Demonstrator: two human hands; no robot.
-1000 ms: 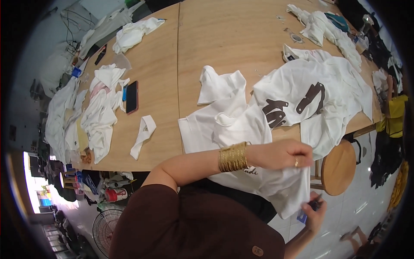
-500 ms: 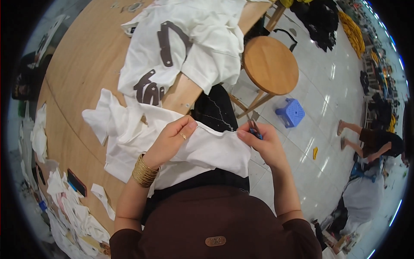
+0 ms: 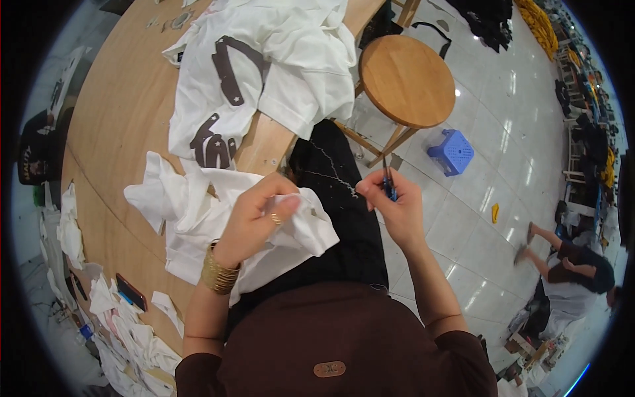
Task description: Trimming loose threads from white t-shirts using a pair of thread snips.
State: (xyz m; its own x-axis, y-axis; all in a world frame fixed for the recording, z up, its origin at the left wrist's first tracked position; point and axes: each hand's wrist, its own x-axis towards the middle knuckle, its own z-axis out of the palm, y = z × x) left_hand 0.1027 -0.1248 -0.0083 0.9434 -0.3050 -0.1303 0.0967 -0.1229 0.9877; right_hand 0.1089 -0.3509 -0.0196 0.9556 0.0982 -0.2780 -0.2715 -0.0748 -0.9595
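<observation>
A white shirt (image 3: 218,218) hangs off the near edge of the wooden table (image 3: 112,132), part on the top and part drooping over the person's lap. The left hand (image 3: 261,215) is closed on a bunched fold of it, thumb and fingers pinching the cloth, with a ring on one finger and a stack of gold bangles (image 3: 217,272) at the wrist. The right hand (image 3: 393,205) is just beside that fold but apart from it, curled tight around small blue snips (image 3: 389,185) whose tips point up and away from the body. A black garment (image 3: 337,192) lies across the lap under both hands. Farther up the table lies a second white shirt (image 3: 264,73) with dark brown print, spread over the edge. A round wooden stool (image 3: 407,79) stands on the tiled floor (image 3: 503,172) to the right, and a small blue stool (image 3: 451,152) sits past it. White cloth scraps (image 3: 126,331) and a phone (image 3: 131,292) lie along the table's left end. Another person (image 3: 569,264) crouches on the floor at the far right.
</observation>
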